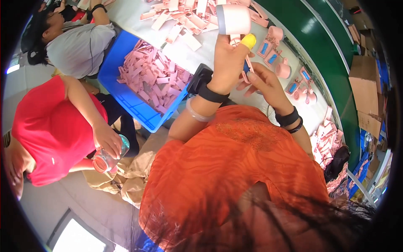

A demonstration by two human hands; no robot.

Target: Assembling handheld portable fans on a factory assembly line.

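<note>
Head view, left hand: closed round the neck of my pink round-headed unit, yellow cover on one digit.
Right hand: thumb and fingers at the unit's near end; can't tell if they're clamping or just touching.
Pink unit: up in both hands over the white table, head far, grey rim facing left, blue bit showing between my hands.
Far pile: loose pink parts on the table, left of the unit.
Right of hands: row of part-built pink units, some with blue rectangles.
Near right: another pink heap.
Left: blue bin full of small pink pieces.
Co-worker, left: red shirt, hand on a clear jar.
</note>
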